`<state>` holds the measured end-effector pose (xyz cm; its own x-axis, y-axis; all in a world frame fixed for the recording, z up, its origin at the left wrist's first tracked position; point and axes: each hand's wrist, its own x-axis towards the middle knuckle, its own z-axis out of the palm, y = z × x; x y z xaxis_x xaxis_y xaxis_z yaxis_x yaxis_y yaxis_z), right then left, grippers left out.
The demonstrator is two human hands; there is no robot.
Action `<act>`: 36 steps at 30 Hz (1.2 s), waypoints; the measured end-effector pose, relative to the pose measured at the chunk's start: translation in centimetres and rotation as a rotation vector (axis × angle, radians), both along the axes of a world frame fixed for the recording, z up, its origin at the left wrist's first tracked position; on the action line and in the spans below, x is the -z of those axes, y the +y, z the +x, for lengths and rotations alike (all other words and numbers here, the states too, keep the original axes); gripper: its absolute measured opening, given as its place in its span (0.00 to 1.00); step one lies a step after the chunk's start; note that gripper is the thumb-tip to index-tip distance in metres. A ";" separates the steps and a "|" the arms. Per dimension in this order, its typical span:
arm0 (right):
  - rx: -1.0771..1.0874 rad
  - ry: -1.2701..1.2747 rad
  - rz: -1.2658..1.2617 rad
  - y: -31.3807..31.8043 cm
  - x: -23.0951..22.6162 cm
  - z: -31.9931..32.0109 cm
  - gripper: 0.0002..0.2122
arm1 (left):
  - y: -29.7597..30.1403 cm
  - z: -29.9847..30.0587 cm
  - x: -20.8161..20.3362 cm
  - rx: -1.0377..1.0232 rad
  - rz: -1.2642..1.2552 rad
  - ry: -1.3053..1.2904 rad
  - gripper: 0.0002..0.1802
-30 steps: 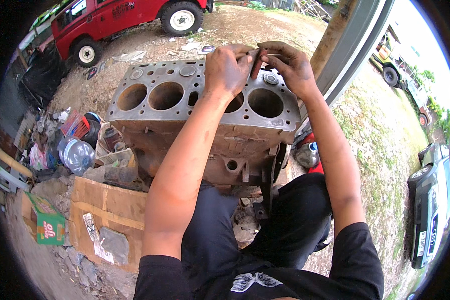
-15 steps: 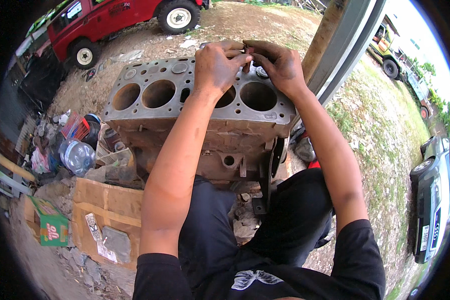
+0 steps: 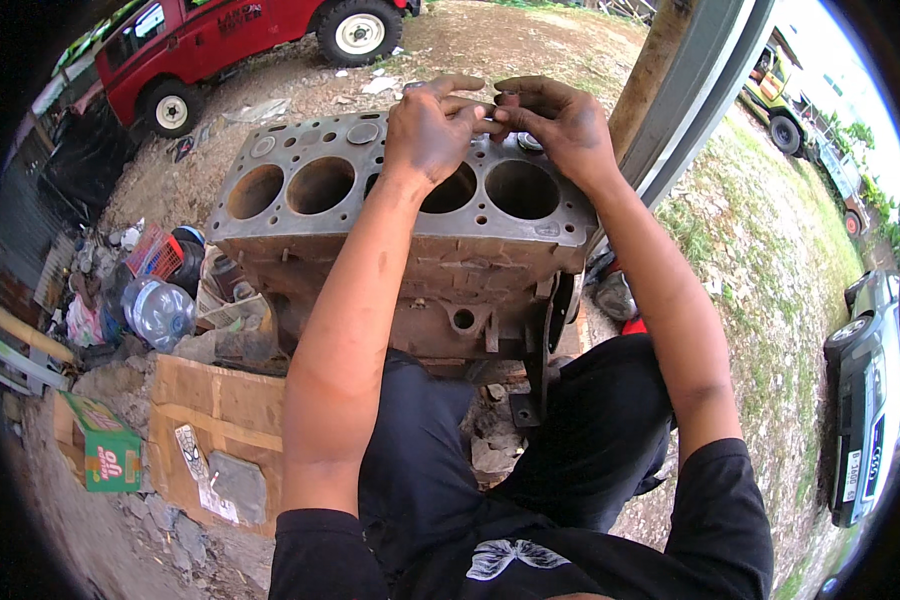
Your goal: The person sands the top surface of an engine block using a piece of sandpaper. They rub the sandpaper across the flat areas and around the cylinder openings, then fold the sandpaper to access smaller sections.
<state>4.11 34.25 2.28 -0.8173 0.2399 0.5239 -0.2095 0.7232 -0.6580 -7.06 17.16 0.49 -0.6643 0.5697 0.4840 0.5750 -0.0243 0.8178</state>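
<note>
A grey-topped, rusty-sided engine block [image 3: 455, 285] stands in front of me, its large round cylinder bores facing up. Both my hands are close together above its far right part. My right hand [image 3: 573, 122] is closed, pinching a small reddish-brown cylindrical piece [image 3: 510, 99] between thumb and fingers. My left hand [image 3: 425, 138] is beside it, thumb and fingers bent toward the same spot; what lies between their tips is too small to make out. Just under my right fingers a round metal plug [image 3: 530, 143] shows in the block's top. My left wrist covers part of one bore.
Flattened cardboard [image 3: 185, 385] and a green box [image 3: 110, 450] lie on the ground at left, near a large clear plastic bottle [image 3: 160, 313] and a red crate [image 3: 153, 252]. A metal post [image 3: 685, 105] rises at right. A red off-road vehicle [image 3: 260, 30] and a silver car [image 3: 863, 400] are parked around.
The reddish-brown piece, earlier lower between both hands' fingertips, now sticks up in my right fingers. My left fingers have spread somewhat and drawn slightly back.
</note>
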 end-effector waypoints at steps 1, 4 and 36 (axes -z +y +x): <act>-0.017 0.026 -0.035 0.5 0.5 -0.6 0.15 | 0.3 -0.6 0.3 0.065 0.048 -0.093 0.18; 0.010 0.115 -0.021 0.4 0.6 -0.9 0.14 | 0.4 -0.8 0.4 0.089 0.119 -0.230 0.19; -0.009 0.084 -0.056 0.4 0.6 -1.1 0.11 | -2.3 0.5 -1.4 -0.188 -0.050 0.016 0.17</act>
